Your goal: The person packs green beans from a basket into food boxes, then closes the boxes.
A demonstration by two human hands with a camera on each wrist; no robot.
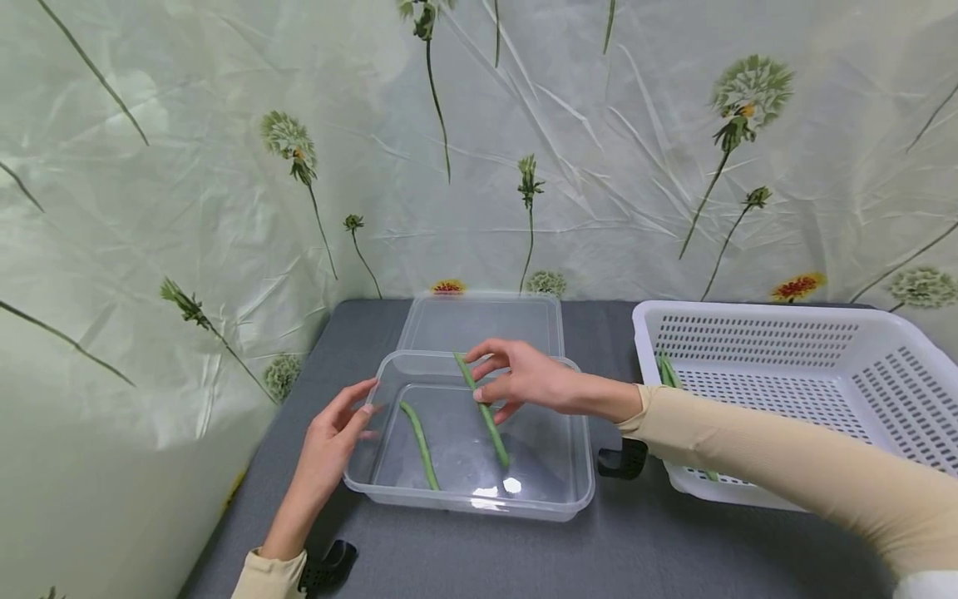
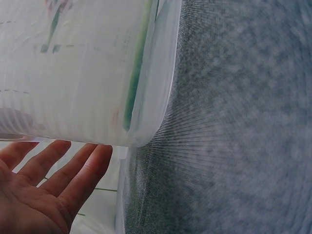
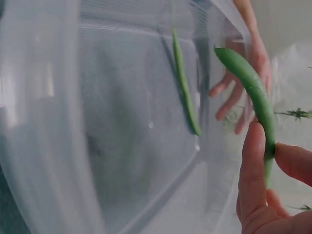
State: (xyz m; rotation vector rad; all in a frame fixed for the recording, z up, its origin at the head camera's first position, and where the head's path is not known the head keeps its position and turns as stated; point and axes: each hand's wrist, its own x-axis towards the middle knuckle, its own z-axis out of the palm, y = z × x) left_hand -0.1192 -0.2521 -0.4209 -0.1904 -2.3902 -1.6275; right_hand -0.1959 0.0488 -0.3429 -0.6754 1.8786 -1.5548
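Observation:
A clear plastic container (image 1: 464, 503) holds one green bean (image 1: 421, 445) lying on its floor toward the left. Above the container's inside, my right hand (image 1: 524, 378) pinches a second green bean (image 3: 256, 92) between thumb and fingers, and this bean hangs tilted. My left hand (image 1: 329, 441) is at the container's left wall, with its fairly straight fingers (image 2: 83, 180) against the outside. Through the clear wall, the right wrist view shows the left hand's fingers spread.
A clear lid (image 1: 486, 320) lies flat behind the container. On the right stands a white perforated basket (image 1: 748, 312) with some green beans (image 1: 669, 372), partly hidden by the right sleeve. Grey cloth (image 1: 636, 549) covers the table, and a flower-print sheet (image 1: 599, 166) hangs behind.

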